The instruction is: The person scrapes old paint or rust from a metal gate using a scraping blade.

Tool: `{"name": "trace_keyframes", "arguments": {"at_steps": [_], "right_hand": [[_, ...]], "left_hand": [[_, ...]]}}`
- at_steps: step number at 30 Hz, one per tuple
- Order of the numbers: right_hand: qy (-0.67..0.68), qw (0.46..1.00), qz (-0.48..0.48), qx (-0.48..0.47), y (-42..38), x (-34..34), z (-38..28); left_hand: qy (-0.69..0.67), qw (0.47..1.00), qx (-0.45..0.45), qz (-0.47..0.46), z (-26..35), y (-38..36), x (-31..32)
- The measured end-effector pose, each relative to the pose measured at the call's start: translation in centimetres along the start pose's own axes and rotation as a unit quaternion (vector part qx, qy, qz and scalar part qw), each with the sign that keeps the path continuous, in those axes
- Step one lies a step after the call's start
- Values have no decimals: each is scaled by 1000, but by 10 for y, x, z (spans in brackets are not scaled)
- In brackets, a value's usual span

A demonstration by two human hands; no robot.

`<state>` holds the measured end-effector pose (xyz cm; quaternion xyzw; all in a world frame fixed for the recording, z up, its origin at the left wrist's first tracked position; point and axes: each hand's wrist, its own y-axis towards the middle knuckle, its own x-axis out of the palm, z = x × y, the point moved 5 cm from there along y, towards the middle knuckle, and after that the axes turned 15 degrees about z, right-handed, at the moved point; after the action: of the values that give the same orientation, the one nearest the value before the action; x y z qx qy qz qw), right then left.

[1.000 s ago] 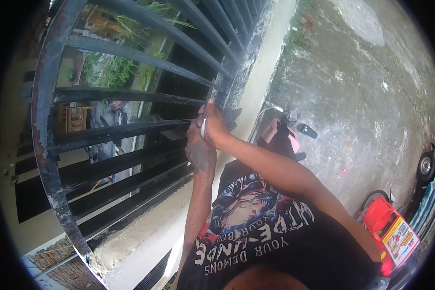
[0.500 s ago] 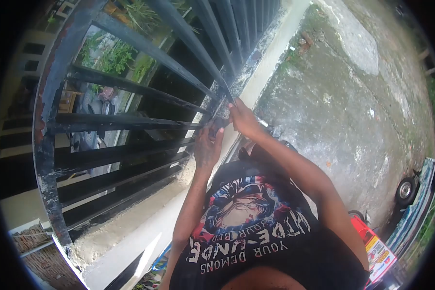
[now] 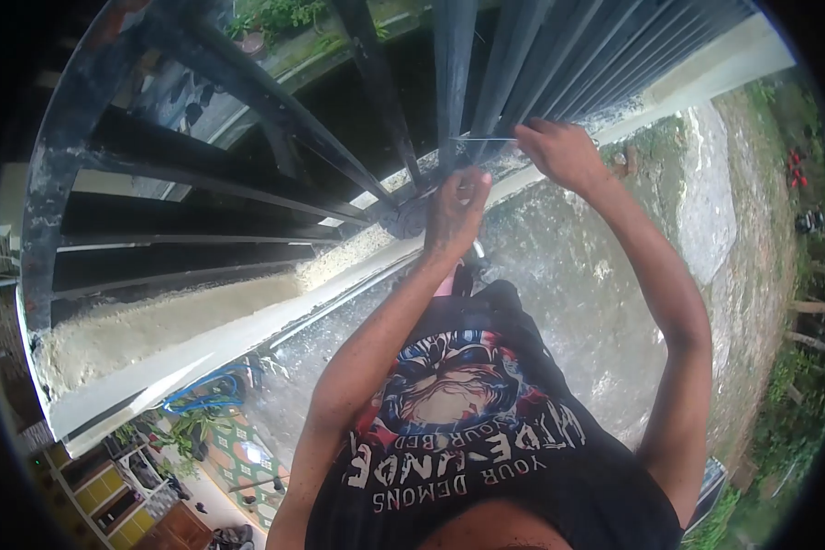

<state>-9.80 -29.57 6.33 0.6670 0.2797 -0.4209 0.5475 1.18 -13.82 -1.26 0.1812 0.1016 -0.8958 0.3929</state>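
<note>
My right hand (image 3: 564,158) is closed on one end of a thin metal blade (image 3: 486,139), seen nearly edge-on. The blade reaches left across the foot of the dark metal bars (image 3: 456,73). Lower and to the left, my left hand (image 3: 456,213) is at the bottom of the bars, above the ledge, with its thumb and fingers curled together. Whatever it pinches, if anything, is hidden. The bars rise from a rough, pale concrete ledge (image 3: 183,321) whose surface is worn and stained.
A thick upright end post (image 3: 41,220) of the railing stands at the left. Beyond the ledge to the right lies a stained concrete ground (image 3: 596,275). A blue coiled hose (image 3: 213,390) and a patterned floor (image 3: 243,458) show at lower left. Greenery (image 3: 788,412) lines the right edge.
My view has swung round and shifted along the railing. My right hand has moved away from the left, and the blade now lies crosswise instead of along a bar.
</note>
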Motion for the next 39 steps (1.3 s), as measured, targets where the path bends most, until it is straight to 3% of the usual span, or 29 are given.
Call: {"name": "trace_keyframes", "arguments": {"at_steps": [2,6,8,12,16,22,25,32,35,39], "right_hand": [[4,999,-34,12,2,-2,3],[-3,999,-5,-35,7,-5,11],[-4,999,-20,-31,10,-4,17],[6,998,-19,-52,14,1,21],[0,998,-41,-54,16,11,16],[-54,988,-128,-66,0,47,19],[-69,984,-145,-72,-14,75,18],[-21,995,-70,-71,-4,31,25],[-18,995,-34,-89,14,10,17],[-19,996,-30,-80,17,16,13]], "left_hand": [[-192,980,-48,-31,7,7,25],[-307,947,-94,2,46,25,36],[-329,934,-137,11,48,27,42],[-311,944,-85,69,47,27,42],[-317,940,-102,72,35,28,45],[-341,919,-193,56,-13,34,75],[-362,879,-306,61,-39,38,88],[-352,920,-161,53,8,17,52],[-374,911,-165,48,37,15,36],[-378,905,-184,57,25,24,43]]}}
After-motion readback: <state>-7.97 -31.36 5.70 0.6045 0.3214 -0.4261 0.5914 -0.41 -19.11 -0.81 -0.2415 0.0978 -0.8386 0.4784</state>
